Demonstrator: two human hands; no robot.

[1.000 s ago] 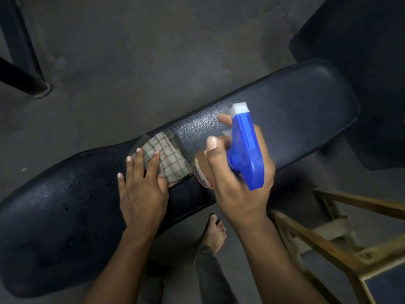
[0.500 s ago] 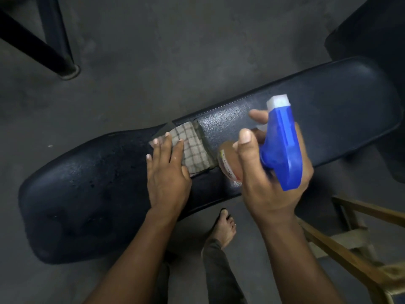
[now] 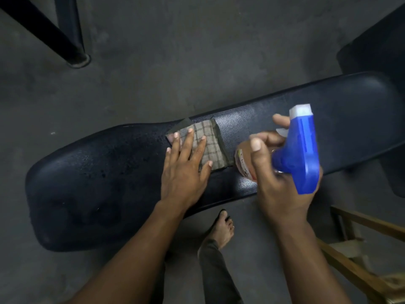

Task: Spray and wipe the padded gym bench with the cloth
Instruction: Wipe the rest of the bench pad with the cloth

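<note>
Left hand (image 3: 183, 172) lies flat, palm down, fingers spread wide, on the checked cloth (image 3: 209, 148), pressing it onto the black padded bench (image 3: 98, 172); not gripping, just flattened on top. Cloth sticks out past the fingertips and on the thumb side, folded, w/ one corner near the far edge of the pad. Bench runs diagonally under both hands; surface to the outside of the left hand looks wet, speckled w/ droplets, glossy nearer the cloth. Right hand (image 3: 282, 176) is closed around the spray bottle (image 3: 299, 150), just beside the left thumb and the cloth: blue trigger head w/ white nozzle pointing away from the person, index finger (image 3: 282, 122) hooked over the front at the trigger, thumb (image 3: 257, 154) along the neck. Bottle body w/ label peeks out below the thumb, tilted toward the cloth; can't tell if it touches the pad. Below the hands, a bare foot (image 3: 221, 231) on the concrete floor (image 3: 175, 51). Wooden frame (image 3: 361, 255) near the right forearm; dark metal leg (image 3: 65, 40) well beyond the left hand.
</note>
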